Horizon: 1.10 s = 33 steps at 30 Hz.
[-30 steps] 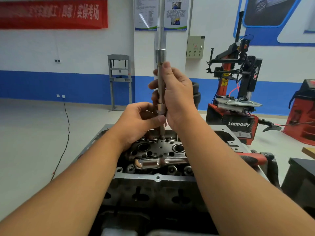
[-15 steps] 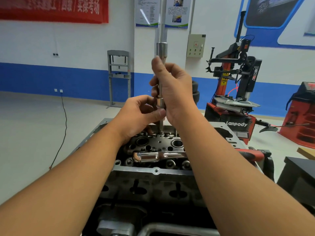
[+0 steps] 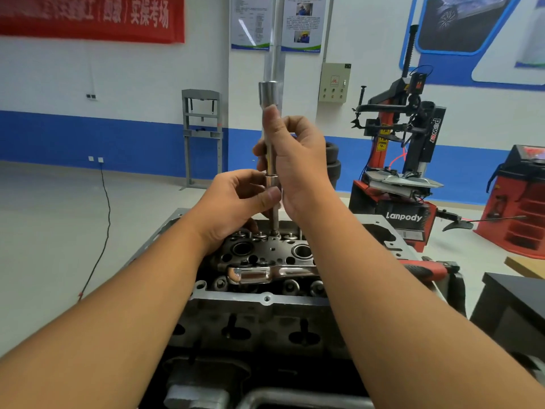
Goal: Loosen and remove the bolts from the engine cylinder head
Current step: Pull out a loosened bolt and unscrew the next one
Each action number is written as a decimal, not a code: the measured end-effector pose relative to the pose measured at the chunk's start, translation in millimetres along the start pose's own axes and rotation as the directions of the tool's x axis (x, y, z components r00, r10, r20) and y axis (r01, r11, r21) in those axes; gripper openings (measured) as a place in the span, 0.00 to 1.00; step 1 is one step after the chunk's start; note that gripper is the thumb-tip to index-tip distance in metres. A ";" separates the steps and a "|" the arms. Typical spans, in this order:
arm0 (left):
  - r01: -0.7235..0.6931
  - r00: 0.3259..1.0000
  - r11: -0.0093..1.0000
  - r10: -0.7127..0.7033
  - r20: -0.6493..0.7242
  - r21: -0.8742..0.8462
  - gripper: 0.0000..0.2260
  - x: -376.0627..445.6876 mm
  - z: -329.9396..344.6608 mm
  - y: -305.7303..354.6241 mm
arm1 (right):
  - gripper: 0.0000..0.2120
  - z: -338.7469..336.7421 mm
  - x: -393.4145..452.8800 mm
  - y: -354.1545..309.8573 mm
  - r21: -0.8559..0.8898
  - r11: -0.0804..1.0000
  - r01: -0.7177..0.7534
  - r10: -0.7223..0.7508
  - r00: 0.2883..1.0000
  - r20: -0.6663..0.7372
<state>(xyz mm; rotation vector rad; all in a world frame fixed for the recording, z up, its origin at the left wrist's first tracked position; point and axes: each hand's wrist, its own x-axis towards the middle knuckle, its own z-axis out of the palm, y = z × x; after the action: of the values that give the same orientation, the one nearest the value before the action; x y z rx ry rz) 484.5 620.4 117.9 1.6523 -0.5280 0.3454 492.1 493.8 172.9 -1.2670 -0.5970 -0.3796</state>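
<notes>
Both hands, the left hand [image 3: 236, 199] and right hand [image 3: 298, 160], hold the long socket tool [image 3: 269, 137] lifting 1 bolt [image 3: 275, 219] (nearly out) from the cylinder head [image 3: 265, 299], others look left

The right hand [image 3: 298, 169] hides the extension bar's [image 3: 269, 149] middle (banner [image 3: 88, 17] lettering blurs); the cylinder head's [image 3: 265, 261] right side sits behind the forearm.

White-and-blue wall [image 3: 132, 84], red banner [image 3: 88, 17], pale floor [image 3: 44, 231]
</notes>
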 end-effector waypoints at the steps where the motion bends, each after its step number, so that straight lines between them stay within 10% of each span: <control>1: 0.011 1.000 1.000 -0.010 0.026 -0.022 0.17 0.7 -0.5 -0.3 | 0.15 0.1 0.4 0.5 -0.010 1.000 0.000 0.000 1.000 0.010; 33: -0.067 0.997 0.993 0.062 0.050 0.093 0.14 2.2 1.8 -4.6 | 0.13 1.2 -1.3 -1.1 -0.010 0.999 -0.049 0.050 0.999 0.014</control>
<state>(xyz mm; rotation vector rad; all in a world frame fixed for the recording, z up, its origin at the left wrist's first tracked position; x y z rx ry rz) 488.7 618.7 114.8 1.7413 -0.6090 0.3851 490.2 494.6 173.2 -1.2927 -0.5750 -0.3333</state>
